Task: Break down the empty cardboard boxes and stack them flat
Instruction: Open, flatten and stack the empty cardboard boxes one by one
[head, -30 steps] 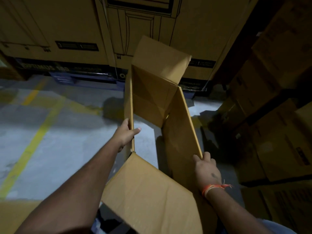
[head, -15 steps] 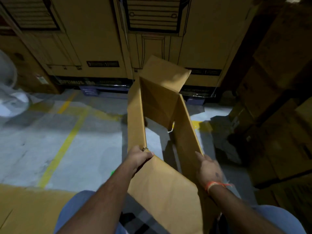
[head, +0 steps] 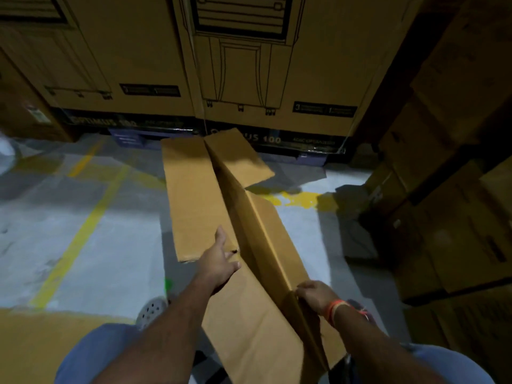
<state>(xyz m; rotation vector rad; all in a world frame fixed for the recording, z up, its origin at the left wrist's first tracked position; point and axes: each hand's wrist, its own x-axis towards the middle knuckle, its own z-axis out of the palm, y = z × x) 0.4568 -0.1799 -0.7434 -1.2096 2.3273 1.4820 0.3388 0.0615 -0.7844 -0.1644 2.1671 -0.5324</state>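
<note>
A long brown cardboard box (head: 194, 195) is nearly collapsed in front of me, its panels folded almost flat with one ridge running from far centre to near right. My left hand (head: 219, 259) lies palm down with fingers spread on the left panel, pressing it. My right hand (head: 315, 296), with an orange thread at the wrist, grips the raised ridge edge near its near end. A far flap (head: 243, 159) juts toward the stacked cartons.
Tall printed cartons (head: 249, 65) on a pallet wall off the far side. More cartons (head: 457, 189) stack up on the right. Flat cardboard (head: 30, 345) lies at the near left. Grey floor with yellow lines (head: 80, 234) spreads left; my shoe (head: 152, 311) is below.
The box was open and upright a second ago; it has now been pushed down nearly flat. My left hand let go of the left wall's edge and lies flat on the panel.
</note>
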